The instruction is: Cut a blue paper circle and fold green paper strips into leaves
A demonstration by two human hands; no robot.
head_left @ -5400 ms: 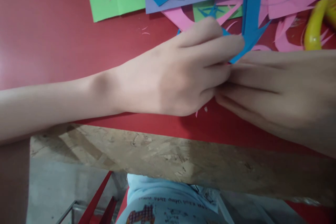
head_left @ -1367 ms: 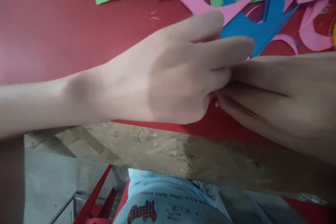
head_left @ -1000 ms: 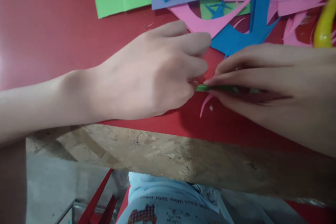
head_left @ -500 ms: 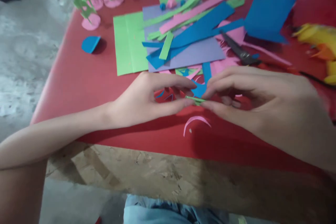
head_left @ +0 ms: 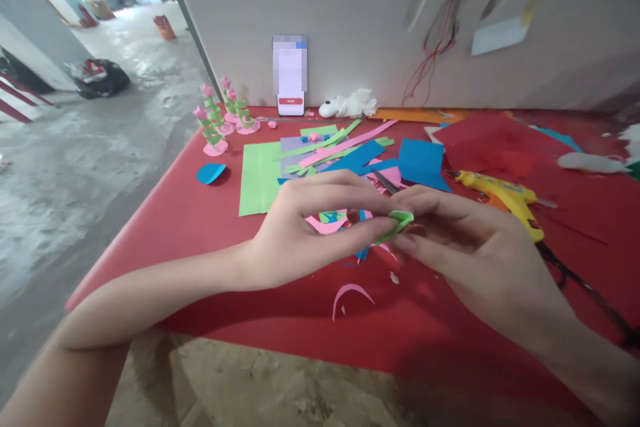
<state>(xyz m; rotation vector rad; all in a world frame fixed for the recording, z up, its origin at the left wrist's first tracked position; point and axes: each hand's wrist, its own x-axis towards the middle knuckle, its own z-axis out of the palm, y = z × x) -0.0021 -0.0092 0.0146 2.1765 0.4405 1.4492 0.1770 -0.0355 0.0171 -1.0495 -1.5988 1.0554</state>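
In the head view, a small folded piece of green paper is held up over the red tabletop. My left hand pinches it between thumb and fingers. From the other side, my right hand closes its thumb and fingertips on the paper's right end. Partly hidden behind my hands lie scissors and pink, blue and green scraps. A curved pink paper strip rests on the table below.
Green card, blue paper and pink strips lie behind my hands. A yellow glue gun with a black cable is at the right. Pink paper flowers, a blue paper disc and an upright phone stand or lie farther back.
The view has tilted up, bringing the wall and whole phone into sight. Both hands have raised the green paper, which now shows a folded end.
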